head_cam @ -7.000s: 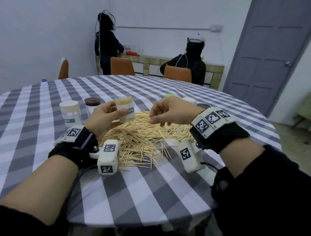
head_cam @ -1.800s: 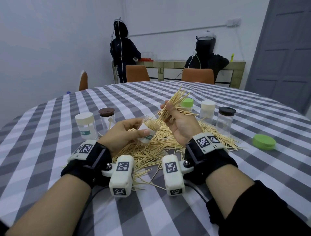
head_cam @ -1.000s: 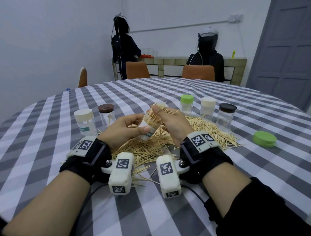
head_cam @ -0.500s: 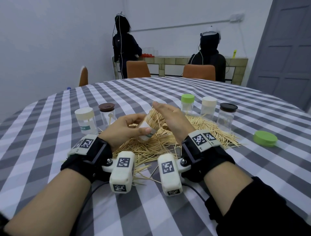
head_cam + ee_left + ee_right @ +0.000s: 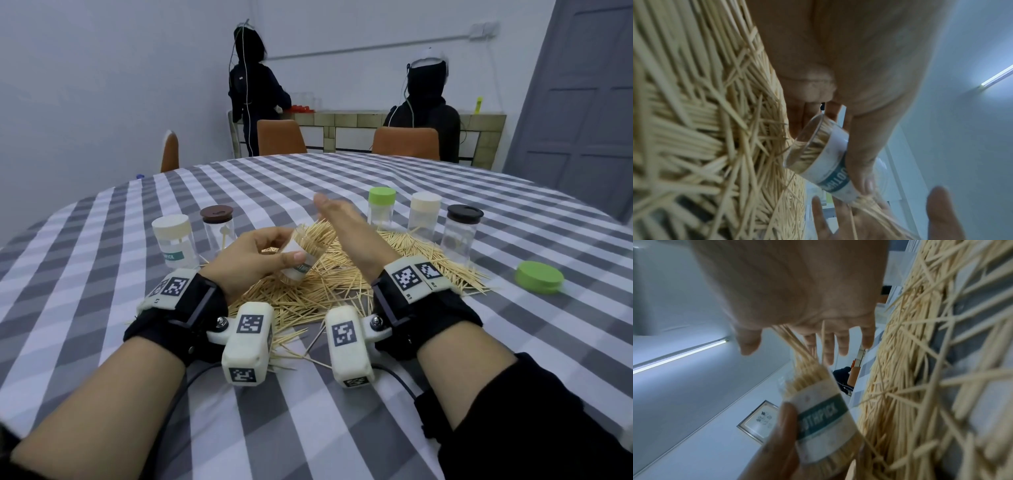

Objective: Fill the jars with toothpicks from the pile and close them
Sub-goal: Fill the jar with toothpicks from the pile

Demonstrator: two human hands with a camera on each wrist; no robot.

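The toothpick pile lies on the table in front of me. My left hand holds a jar over it, with my right hand just beside. Two jars stand left of the pile, three jars behind it. A lid lies right.

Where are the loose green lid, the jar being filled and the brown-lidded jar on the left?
loose green lid (image 5: 540, 277), head view, its flat top.
jar being filled (image 5: 301, 257), head view, its labelled side.
brown-lidded jar (image 5: 217, 215), head view, its lid.
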